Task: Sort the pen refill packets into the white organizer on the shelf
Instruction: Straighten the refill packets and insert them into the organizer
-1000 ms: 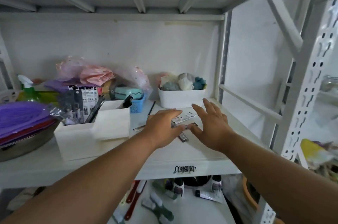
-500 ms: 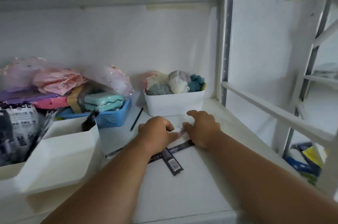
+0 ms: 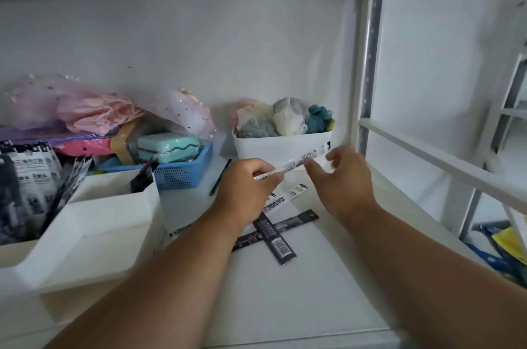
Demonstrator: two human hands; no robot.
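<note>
Progress looked partial: white organizer (image 3: 85,223) at left already held several black-and-white packets (image 3: 31,177) standing in its back compartment, front compartment showed nothing inside from this angle. Left on the shelf (image 3: 285,306): two dark packets (image 3: 273,237) crossed over each other, plus a white packet (image 3: 288,196) lying flat just past them, partly under the left wrist. Left hand (image 3: 245,189) pinched one end of a slim white refill packet (image 3: 293,164), lifted off the shelf, tilted up to the right. Right hand (image 3: 342,180) was loosely spread beside the far end of that packet, thumb just beneath it; contact couldn't be confirmed, no grip visible. Held packet sat between both hands, in front of the white bin (image 3: 282,146), well apart from the organizer. Likely remaining: carry it left and drop it in, then the three on the shelf.
</note>
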